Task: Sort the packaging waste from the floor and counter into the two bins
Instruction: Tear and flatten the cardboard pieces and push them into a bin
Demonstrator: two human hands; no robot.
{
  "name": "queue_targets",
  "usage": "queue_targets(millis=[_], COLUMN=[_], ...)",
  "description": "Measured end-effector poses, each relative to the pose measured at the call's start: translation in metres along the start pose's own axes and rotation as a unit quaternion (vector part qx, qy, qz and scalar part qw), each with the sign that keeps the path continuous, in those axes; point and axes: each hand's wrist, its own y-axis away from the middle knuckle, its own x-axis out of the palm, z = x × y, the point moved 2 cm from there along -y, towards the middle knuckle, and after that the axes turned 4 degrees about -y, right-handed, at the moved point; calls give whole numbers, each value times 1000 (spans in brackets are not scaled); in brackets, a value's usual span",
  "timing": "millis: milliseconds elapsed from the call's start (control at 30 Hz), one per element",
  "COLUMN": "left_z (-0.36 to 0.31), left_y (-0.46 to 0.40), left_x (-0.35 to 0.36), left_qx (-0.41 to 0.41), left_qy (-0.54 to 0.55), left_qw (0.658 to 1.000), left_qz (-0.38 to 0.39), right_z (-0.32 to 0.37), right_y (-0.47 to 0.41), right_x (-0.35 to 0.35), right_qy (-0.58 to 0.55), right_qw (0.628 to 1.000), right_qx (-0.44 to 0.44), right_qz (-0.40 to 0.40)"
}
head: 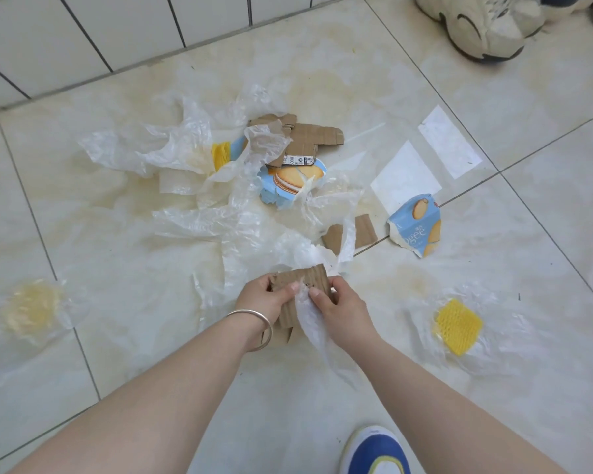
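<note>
Cardboard piece (pixel 302 285) held low over the floor (pixel 493 97), between both hands; left hand (pixel 266 295) grips its left edge, fingers curled round it; right hand (pixel 339 302) pinches its right side along with a strip of clear film (pixel 310 323) trailing down; just beyond the hands, a heap of film (pixel 220 224), more cardboard (pixel 308 135) and torn blue box scraps (pixel 416 227); right of the right hand, yellow foam net (pixel 457 326); left, another wad (pixel 31 307); shoe (pixel 377 453) near.

Glossy cream floor tiles (pixel 493 107) meet a white tiled wall (pixel 83 35) with dark grout.
</note>
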Motion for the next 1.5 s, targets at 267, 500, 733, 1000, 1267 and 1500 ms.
queue_targets(millis=[267,500,733,1000,1267,1500], left_z=[-9,-11,-17,-23,-25,-26], left_y=[-10,-12,-23,-37,-44,-45], left_x=[-9,-17,-18,-17,-16,-15], left_qx=[12,13,30,23,17,11], left_qy=[82,103,108,104,72,59], left_qw=[993,990,988,988,991,991], left_qz=[-87,-100,-104,-115,-112,-118], right_z=[-12,-10,14,31,29,32], right_y=[0,-12,-39,-80,-99,-102], right_x=[-16,-16,-26,-55,-58,-61], right_qy=[127,181,177,235,411,451], right_qw=[992,982,967,941,886,879], right_qx=[-12,-19,-23,-83,-123,-115], right_qz=[-19,-48,-182,-228,-176,-103])
